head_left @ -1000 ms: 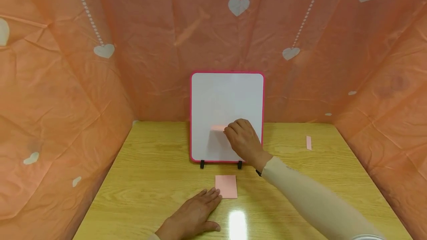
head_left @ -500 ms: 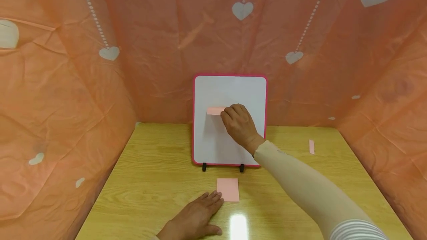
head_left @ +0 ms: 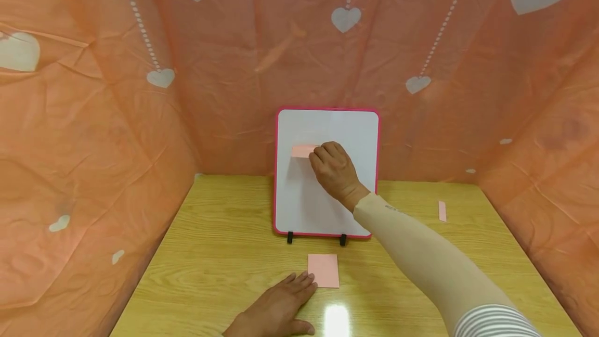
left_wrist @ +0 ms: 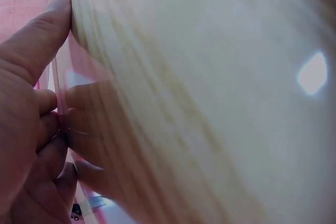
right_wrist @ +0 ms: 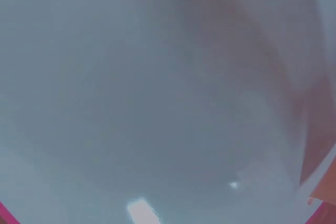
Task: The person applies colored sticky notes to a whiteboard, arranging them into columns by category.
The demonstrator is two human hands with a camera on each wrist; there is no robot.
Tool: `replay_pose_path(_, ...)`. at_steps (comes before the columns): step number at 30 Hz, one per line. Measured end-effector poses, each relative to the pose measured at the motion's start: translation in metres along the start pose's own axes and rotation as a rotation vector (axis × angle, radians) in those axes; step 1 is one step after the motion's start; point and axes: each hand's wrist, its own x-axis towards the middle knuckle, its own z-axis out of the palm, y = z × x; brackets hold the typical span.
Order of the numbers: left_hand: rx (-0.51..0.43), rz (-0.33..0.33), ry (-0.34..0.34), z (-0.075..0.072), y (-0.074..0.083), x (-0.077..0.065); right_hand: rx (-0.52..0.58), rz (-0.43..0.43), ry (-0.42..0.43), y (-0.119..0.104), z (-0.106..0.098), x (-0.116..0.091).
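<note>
My right hand (head_left: 335, 173) pinches one end of a pink paper strip (head_left: 301, 151) in front of the upper half of a small whiteboard (head_left: 327, 124) with a pink frame. The strip lies level, its free end pointing left. In the right wrist view the whiteboard surface (right_wrist: 131, 103) fills most of the picture, and an edge of pink paper (right_wrist: 326, 187) shows at the lower right. My left hand (head_left: 280, 306) lies flat on the table, fingertips at the left edge of a square pink sticky note pad (head_left: 325, 271). Its spread thumb (left_wrist: 39, 38) shows in the left wrist view.
The whiteboard stands upright on black feet (head_left: 343, 240) near the back of the wooden table (head_left: 210, 233). Another pink paper strip (head_left: 442, 211) lies at the right. Orange cloth with white hearts (head_left: 346, 20) hangs behind and on both sides.
My right hand has risen along the whiteboard with the pink strip, from its lower part to its upper half. The left hand keeps its place by the pad. The head view has shifted slightly.
</note>
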Motion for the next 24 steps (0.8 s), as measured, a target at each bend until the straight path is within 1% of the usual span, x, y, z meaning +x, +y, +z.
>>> replay_pose_path(9,0.016,0.0,-0.011,0.0,0.001,0.001,-0.009,-0.024,0.047,0.0,0.006,0.0)
replay_pose_path(14,0.016,0.01,-0.008,0.0,-0.001,0.001,-0.009,-0.018,0.03,0.0,0.008,-0.001)
replay_pose_path(24,-0.033,0.018,-0.026,0.001,-0.004,0.0,0.005,-0.023,0.003,-0.003,0.012,-0.007)
